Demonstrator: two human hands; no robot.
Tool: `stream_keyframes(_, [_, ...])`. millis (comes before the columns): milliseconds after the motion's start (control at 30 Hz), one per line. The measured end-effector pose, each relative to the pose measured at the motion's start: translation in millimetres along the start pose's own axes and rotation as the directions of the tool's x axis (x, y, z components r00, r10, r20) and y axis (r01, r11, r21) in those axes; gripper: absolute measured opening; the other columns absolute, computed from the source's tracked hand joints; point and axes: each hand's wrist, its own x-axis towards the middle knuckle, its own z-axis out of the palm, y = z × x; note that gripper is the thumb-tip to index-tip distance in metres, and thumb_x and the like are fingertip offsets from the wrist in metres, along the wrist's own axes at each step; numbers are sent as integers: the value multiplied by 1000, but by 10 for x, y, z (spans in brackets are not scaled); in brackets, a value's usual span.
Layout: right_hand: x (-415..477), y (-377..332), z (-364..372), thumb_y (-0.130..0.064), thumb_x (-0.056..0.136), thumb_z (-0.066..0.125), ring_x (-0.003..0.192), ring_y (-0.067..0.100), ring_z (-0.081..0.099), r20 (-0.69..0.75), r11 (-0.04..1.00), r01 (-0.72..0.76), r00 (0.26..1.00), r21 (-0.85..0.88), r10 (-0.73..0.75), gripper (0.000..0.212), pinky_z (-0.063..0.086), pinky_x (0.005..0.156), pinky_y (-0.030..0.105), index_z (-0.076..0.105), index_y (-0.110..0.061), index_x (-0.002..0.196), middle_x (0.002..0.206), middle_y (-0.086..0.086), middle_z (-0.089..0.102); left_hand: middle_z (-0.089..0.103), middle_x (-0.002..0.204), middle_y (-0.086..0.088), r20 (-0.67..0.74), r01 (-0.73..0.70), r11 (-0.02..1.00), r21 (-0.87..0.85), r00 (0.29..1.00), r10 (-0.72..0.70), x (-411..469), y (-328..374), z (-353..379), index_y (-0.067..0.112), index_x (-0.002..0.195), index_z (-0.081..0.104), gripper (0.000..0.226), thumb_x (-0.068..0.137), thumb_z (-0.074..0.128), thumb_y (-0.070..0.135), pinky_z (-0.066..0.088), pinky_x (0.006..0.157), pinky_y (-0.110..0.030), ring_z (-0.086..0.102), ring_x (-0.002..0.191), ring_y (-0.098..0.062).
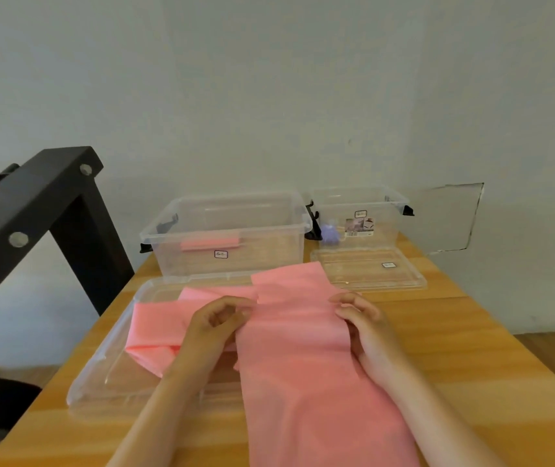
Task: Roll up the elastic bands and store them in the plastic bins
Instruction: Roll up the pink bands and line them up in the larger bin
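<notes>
A wide pink elastic band [296, 345] lies along the wooden table [454, 348] toward me, with a looped part off to the left over a clear lid [107, 382]. My left hand [215, 328] pinches the band's left edge with curled fingers. My right hand [360, 318] grips its right edge the same way. A large clear plastic bin [225, 234] stands open behind the band, with a pink roll [210, 243] inside. A smaller clear bin [360, 214] at the back right holds a purple roll [331, 234].
A second clear lid [370, 269] lies in front of the small bin. A black metal frame [40, 210] with bolts stands left of the table. The wall is close behind the bins. The table's right edge drops to the floor.
</notes>
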Motion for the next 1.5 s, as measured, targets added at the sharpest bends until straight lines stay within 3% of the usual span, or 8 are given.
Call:
stream_keyframes(133, [18,16,-54,3,84,55,68,13,53,-50,1000,11,999,-13,-12,36,38,56,25,66,-21,60,92,3,54,47,44,10,63,4,1000,28,998,-6,-46,17,30,-5,91,66,17,91,50,-12,35,40,-12,40,39,0])
stream_keyframes(400, [-52,-77,-42,8,88,46,49,9,45,7,998,-25,1000,58,25,32,34,43,19,59,-11,65,63,-2,51,47,67,-12,78,101,993,-55,992,-97,-48,32,-36,13,73,73,37,91,49,-8,34,43,-20,41,52,-18])
stream_keyframes(600, [-98,-101,-34,11,86,43,48,7,49,7,998,-7,1000,63,7,39,37,43,16,63,-10,62,59,-2,58,47,67,-10,75,117,991,-66,991,-112,-46,47,-39,16,73,73,13,76,61,11,37,48,-24,41,61,-20])
stream_keyframes(733, [-102,-100,-52,2,90,45,50,8,51,10,1000,3,1000,4,-3,42,38,47,18,67,-14,58,56,-2,56,55,64,-8,87,137,984,-112,988,-128,-47,57,-19,12,68,71,21,77,53,17,43,49,-23,52,56,-18])
stream_keyframes(833, [-122,-101,-55,-20,83,69,58,7,54,47,990,65,997,-127,-59,24,39,54,17,68,-15,60,61,-3,59,57,62,-3,38,89,996,-18,995,-89,-57,42,4,8,73,67,15,88,65,11,43,47,-19,52,54,-12])
stream_keyframes(1000, [-152,-105,-50,-9,82,73,64,6,57,57,946,138,990,-292,-127,6,42,63,16,68,-8,79,67,2,65,56,58,1,5,19,986,169,1000,-20,-74,46,-2,4,83,66,8,82,70,-2,50,52,-21,54,56,-9])
stream_keyframes(1167, [-167,-100,-74,-8,83,72,59,5,53,57,927,108,994,-358,-94,17,39,63,20,69,-16,98,57,-7,57,57,58,2,-38,12,991,131,999,-7,-117,42,-13,7,100,66,21,82,69,-5,54,55,-22,60,59,-11])
stream_keyframes(1500, [-189,-159,-74,-15,84,72,71,13,63,45,911,94,996,-400,-83,8,43,72,28,68,-10,88,81,13,72,64,69,-15,-7,-28,980,197,1000,30,-107,32,-34,-4,84,64,5,85,67,0,51,53,-23,59,62,-17])
